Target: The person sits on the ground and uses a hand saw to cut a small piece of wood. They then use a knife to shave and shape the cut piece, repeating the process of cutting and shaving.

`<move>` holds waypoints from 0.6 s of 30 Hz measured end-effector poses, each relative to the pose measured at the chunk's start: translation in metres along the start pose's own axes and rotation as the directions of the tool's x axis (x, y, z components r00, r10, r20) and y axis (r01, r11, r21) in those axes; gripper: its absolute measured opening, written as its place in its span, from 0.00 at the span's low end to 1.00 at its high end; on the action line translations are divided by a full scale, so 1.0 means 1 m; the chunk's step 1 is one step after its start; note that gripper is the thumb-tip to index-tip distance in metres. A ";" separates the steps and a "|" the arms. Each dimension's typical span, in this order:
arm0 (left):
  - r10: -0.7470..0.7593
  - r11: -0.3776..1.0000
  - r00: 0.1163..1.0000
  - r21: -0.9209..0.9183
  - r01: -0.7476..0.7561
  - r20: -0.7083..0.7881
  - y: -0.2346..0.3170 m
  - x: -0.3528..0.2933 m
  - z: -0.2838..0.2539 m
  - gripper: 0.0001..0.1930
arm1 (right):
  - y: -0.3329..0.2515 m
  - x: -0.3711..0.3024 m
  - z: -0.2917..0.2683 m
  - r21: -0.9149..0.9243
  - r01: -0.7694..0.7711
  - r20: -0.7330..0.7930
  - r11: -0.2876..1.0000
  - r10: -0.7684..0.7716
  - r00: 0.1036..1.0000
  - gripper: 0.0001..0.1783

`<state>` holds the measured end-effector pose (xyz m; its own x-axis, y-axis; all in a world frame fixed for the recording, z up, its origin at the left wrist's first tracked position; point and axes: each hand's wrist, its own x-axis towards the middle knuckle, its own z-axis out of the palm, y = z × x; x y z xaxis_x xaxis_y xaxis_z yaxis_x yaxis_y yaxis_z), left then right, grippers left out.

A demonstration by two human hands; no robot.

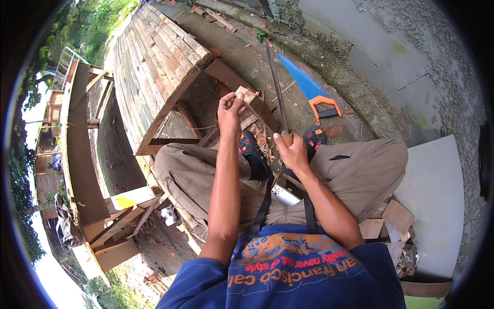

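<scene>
Above the knees, left hand (230, 109) pinching wood scrap (245, 93), right hand (291, 151) gripping machete (276, 85)

A dark grey long metal blade (277, 87) runs into a tan wooden handle (287, 138). At one o'clock lies a bright blue handsaw (303, 83) with an orange-and-black handle. The small wood chip (245, 94) is pale brown. Khaki trousers (360, 165), black clogs (251, 152) with orange dots, weathered grey-brown plank table (154, 62).

Rough wood scrap (246, 94), dull metal blade (276, 85)
</scene>
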<state>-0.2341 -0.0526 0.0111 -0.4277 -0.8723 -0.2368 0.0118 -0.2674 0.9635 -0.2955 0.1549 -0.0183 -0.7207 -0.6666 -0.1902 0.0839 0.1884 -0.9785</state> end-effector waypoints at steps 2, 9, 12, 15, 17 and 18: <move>-0.003 1.000 0.996 0.027 0.001 0.086 -0.002 -0.006 0.003 0.16 | -0.003 -0.003 -0.001 0.000 0.010 -0.013 1.000 -0.010 1.000 0.21; 0.009 0.998 0.992 -0.056 -0.002 0.126 0.003 -0.037 0.023 0.12 | -0.035 -0.023 -0.008 -0.090 0.185 0.010 0.979 -0.185 0.983 0.21; -0.006 0.992 0.987 -0.124 0.026 0.159 0.000 -0.042 0.017 0.13 | -0.046 -0.034 -0.012 -0.137 0.212 0.070 0.967 -0.205 0.976 0.20; 0.012 0.992 0.991 -0.129 0.006 0.137 -0.002 -0.047 0.013 0.13 | -0.040 -0.038 0.004 -0.150 0.239 0.037 0.960 -0.236 0.971 0.20; 0.020 0.992 0.994 -0.128 -0.007 0.104 -0.001 -0.051 0.011 0.13 | -0.034 -0.040 0.008 -0.181 0.208 0.041 0.961 -0.204 0.978 0.21; 0.023 0.990 0.996 -0.139 -0.011 0.083 -0.002 -0.052 0.009 0.13 | -0.033 -0.041 0.010 -0.140 0.229 0.026 0.963 -0.228 0.973 0.21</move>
<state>-0.2205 -0.0030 0.0228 -0.5010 -0.8411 -0.2039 0.1422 -0.3124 0.9393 -0.2622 0.1690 0.0209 -0.7031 -0.7102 0.0356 -0.1806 0.1299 -0.9750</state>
